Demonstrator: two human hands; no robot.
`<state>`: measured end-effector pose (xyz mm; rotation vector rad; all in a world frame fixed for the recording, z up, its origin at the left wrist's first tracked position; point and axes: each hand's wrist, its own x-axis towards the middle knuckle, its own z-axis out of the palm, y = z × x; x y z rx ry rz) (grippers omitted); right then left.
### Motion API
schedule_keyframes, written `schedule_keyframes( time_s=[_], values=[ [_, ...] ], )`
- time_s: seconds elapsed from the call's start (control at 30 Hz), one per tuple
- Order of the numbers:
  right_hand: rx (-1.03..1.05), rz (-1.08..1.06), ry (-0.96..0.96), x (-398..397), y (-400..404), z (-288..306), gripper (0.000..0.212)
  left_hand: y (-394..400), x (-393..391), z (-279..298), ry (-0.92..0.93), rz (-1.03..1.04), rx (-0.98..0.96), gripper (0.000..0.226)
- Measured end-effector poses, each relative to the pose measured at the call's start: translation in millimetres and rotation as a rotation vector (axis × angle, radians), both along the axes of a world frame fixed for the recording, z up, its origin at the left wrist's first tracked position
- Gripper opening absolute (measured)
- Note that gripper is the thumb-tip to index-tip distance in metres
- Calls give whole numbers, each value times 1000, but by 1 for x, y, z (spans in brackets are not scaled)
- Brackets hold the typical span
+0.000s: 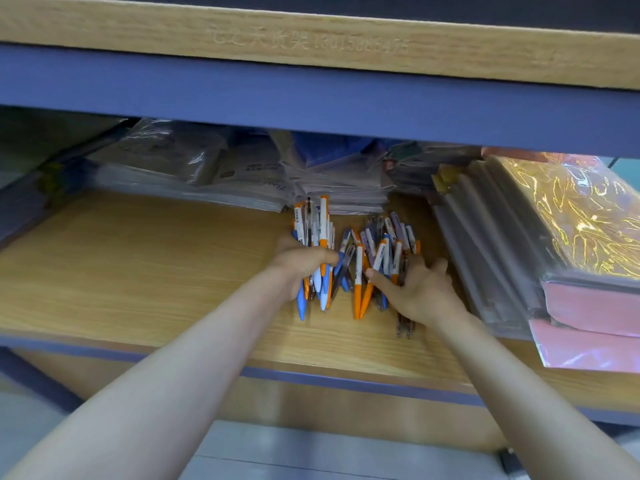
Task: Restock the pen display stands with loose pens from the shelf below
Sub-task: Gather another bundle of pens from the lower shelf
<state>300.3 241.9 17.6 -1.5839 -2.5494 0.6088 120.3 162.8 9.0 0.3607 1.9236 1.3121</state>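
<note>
On the wooden lower shelf [138, 271] lies a pile of loose pens [381, 247] with orange, blue and white barrels. My left hand [301, 263] grips a bundle of pens [317, 223] that stands nearly upright, tips sticking out below the fist. My right hand [415, 289] rests on the right part of the pile with thumb and fingers spread over several pens. A couple of dark clear pens [403, 327] lie near my right wrist. No pen display stand is in view.
Plastic-wrapped paper goods [242, 174] are stacked at the back of the shelf. A tall stack of wrapped folders and pink and gold sheets [554, 244] fills the right side. The upper shelf's wooden and blue front edge [311, 81] hangs low overhead.
</note>
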Motion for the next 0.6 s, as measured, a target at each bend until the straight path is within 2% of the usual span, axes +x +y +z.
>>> schedule_keyframes(
  time_s=[0.1,0.33,0.4,0.6],
  values=[
    [1,9,-41,-4,-7,-2,95,-4,1,3,-12,2,14,50],
    [-55,58,81,-3,4,-3,45,-7,3,4,32,-31,29,76],
    [-51,45,102,1,6,-2,36,-9,5,6,42,-22,44,74],
    [77,16,-5,7,8,2,27,-17,7,11,19,38,115,59]
  ],
)
